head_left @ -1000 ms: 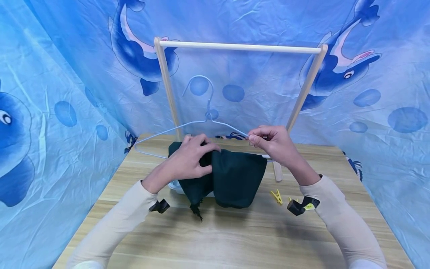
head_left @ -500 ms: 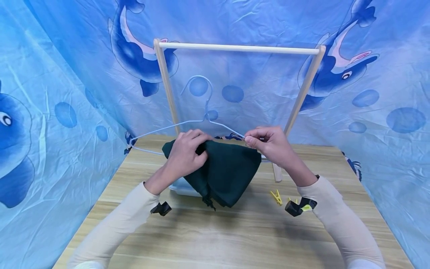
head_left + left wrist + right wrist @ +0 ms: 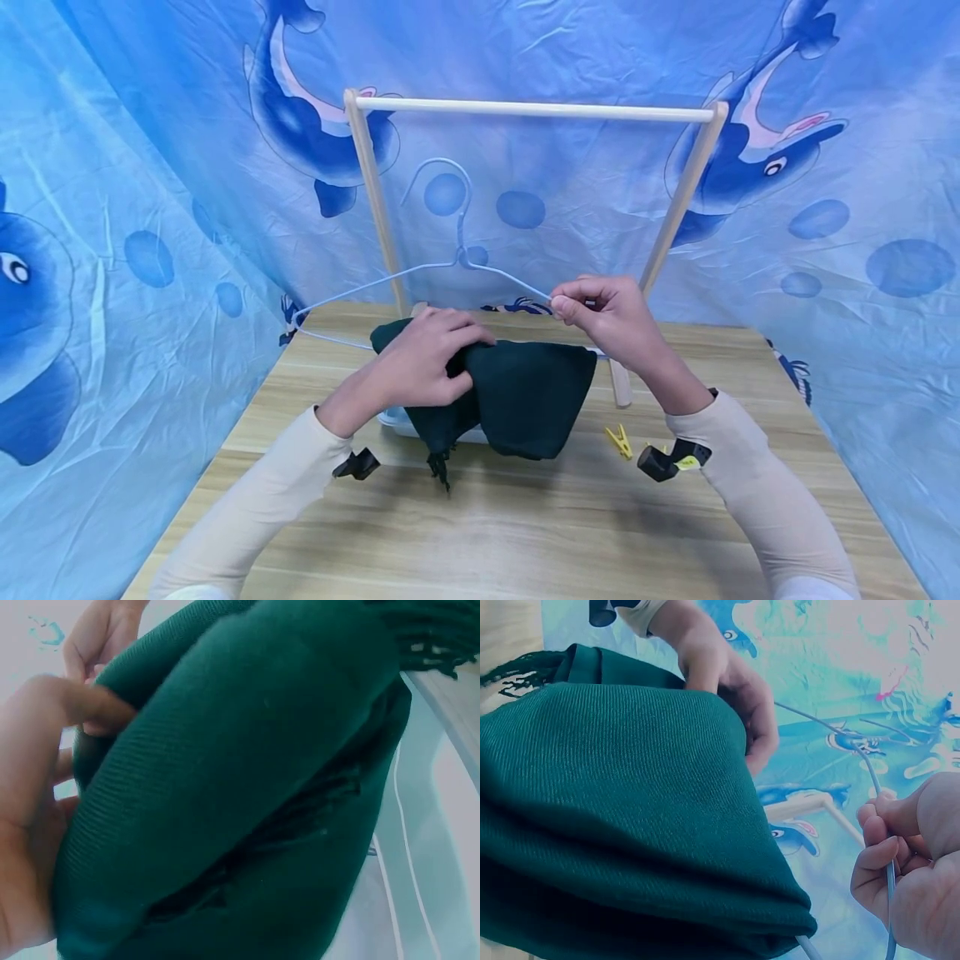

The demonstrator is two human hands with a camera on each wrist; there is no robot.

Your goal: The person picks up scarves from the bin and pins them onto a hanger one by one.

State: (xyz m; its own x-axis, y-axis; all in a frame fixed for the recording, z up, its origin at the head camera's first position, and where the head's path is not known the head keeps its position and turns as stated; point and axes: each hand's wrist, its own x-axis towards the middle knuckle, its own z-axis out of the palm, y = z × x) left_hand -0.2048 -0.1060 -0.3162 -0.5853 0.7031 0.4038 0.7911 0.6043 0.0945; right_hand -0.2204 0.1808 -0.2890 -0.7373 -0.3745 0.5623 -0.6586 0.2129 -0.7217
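Note:
A dark green scarf with a fringed end is draped over the lower bar of a pale blue wire hanger. The hanger stands upright, hook up, in front of a rack. My left hand grips the scarf's top fold near the bar's middle, its fingers curled over the cloth; in the left wrist view the folds hide part of the fingers. With thumb and fingers, my right hand pinches the hanger's right shoulder. In the right wrist view the hanger's wire runs through those curled fingers.
Behind the hanger rises a wooden rack with a white crossbar. Beneath the scarf lies a shallow pale blue container, mostly covered. A yellow clothespin lies on the wooden table at right, with another partly hidden behind the wrist camera.
My left hand rose with the scarf, then came back down, and the cloth has spread further right along the bar. The right hand keeps its pinch; the hanger has shifted only slightly.

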